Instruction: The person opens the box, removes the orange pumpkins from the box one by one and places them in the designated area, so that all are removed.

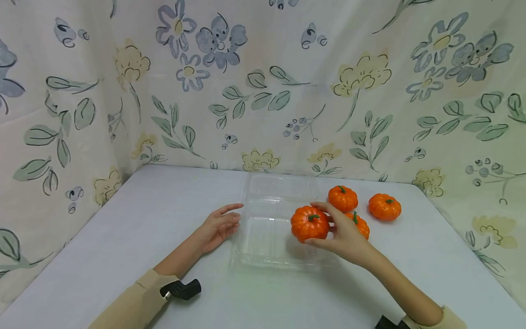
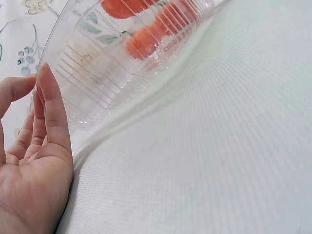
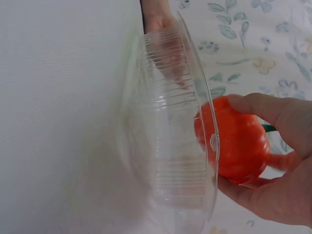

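Observation:
In the head view, a clear plastic clamshell box (image 1: 267,237) lies with its lid (image 1: 279,185) folded back. My right hand (image 1: 349,240) grips a small orange toy pumpkin (image 1: 307,224) with a green stem, held above the right side of the box. Thumb and fingers wrap its sides, and the right wrist view shows this pumpkin (image 3: 234,141) just above the rim. At the box's left edge is my left hand (image 1: 218,228). The left wrist view shows its thumb and a finger pinching the clear rim; the exact contact is hard to see.
To the right of the box sit more toy pumpkins: one at the back (image 1: 343,198), one farther right (image 1: 384,207), and one partly hidden behind my right hand (image 1: 358,225). A flowered curtain (image 1: 246,91) stands behind the white table (image 1: 172,201).

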Demonstrator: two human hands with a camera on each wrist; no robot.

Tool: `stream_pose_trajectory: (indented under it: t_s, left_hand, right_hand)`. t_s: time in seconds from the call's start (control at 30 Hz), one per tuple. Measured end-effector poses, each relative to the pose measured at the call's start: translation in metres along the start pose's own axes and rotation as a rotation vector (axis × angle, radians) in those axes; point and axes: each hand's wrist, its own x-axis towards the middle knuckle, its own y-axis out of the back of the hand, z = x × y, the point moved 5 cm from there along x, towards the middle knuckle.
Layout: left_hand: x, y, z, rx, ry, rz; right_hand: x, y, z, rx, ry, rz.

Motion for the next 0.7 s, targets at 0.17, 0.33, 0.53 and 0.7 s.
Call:
stream_pose_trajectory:
  t_s: [0.17,0.33,0.53,0.7]
  left_hand:
    - [0.0,0.0,0.001,-0.003,0.007,0.005]
    - [-0.001,0.0,0.001,0.006,0.008,0.017]
    - [-0.001,0.002,0.001,0.008,0.008,0.017]
    - [-0.001,0.002,0.001,0.014,0.009,0.015]
  right_hand:
    - [-0.004,0.005,0.003,-0.016,-0.014,0.018]
    - [-0.009,0.011,0.002,0.007,-0.034,0.031]
    - [-0.012,0.015,0.0,0.029,-0.028,0.048]
    - [-0.015,0.018,-0.001,0.011,-0.02,0.055]
